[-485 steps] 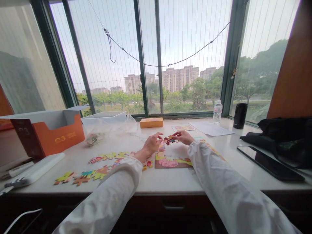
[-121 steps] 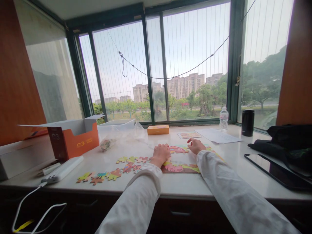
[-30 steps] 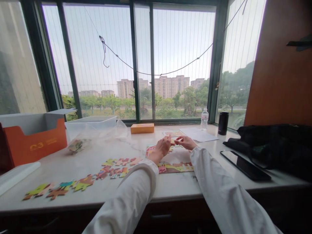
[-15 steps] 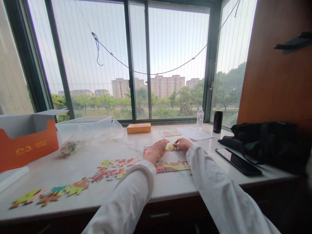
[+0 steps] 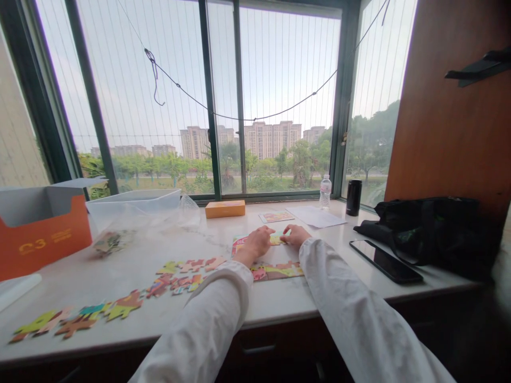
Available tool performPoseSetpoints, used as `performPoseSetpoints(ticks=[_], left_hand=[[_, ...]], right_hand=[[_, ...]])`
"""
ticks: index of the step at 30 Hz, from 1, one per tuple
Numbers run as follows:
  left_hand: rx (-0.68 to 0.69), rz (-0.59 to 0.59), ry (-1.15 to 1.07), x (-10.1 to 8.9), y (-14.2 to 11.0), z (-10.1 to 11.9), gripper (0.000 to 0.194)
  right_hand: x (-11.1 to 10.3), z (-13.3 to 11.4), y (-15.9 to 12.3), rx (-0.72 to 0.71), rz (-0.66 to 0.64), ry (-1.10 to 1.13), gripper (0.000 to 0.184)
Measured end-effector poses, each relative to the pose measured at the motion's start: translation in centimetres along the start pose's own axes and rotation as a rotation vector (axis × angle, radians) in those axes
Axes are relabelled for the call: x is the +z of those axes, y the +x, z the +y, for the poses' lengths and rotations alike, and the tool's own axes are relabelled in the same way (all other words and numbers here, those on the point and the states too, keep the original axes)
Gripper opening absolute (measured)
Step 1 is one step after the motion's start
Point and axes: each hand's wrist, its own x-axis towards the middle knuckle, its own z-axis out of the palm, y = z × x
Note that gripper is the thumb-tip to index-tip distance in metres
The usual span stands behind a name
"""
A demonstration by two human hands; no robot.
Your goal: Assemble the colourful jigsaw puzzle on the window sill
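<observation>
My left hand (image 5: 256, 243) and my right hand (image 5: 294, 234) rest on the far part of a jigsaw puzzle board (image 5: 277, 272). Their fingertips meet at a yellow-green puzzle piece (image 5: 277, 240) lying on the board. I cannot tell whether either hand grips it. Colourful interlocked pieces fill the board's near strip and far left corner, and my left forearm hides part of the board. Two loose groups of puzzle pieces lie to the left: one (image 5: 187, 271) near the board, another (image 5: 75, 321) by the table's front edge.
A white stone-topped table (image 5: 271, 303) runs along the window. On it are an orange box (image 5: 43, 239), a clear plastic bin (image 5: 133, 201), a bag of pieces (image 5: 108, 242), a small orange box (image 5: 224, 209), a picture card (image 5: 277, 216), a paper sheet (image 5: 315, 216), a bottle (image 5: 325, 192), a black flask (image 5: 353, 197), a phone (image 5: 385, 261) and a black bag (image 5: 423, 234).
The view has drifted slightly left and down the table. Both hands stay at the yellow-green piece, with the right hand a little closer to the left.
</observation>
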Motion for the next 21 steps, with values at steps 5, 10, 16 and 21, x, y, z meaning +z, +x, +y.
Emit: performPoseSetpoints(ticks=[5, 10, 16, 21], left_hand=[[-0.005, -0.011, -0.003, -0.07, -0.15, 0.06, 0.048], [0.004, -0.030, -0.010, -0.38, -0.51, 0.15, 0.047], [0.023, -0.061, -0.040, 0.01, -0.68, 0.24, 0.042], [0.030, -0.055, -0.020, 0.25, -0.62, 0.44, 0.042]], right_hand=[[-0.35, 0.28, 0.38, 0.021, 0.130, -0.010, 0.028], [-0.65, 0.55, 0.74, 0.036, 0.152, 0.015, 0.033], [-0.14, 0.39, 0.67, -0.009, 0.048, 0.059, 0.037], [-0.40, 0.05, 0.40, -0.033, 0.073, 0.065, 0.030]])
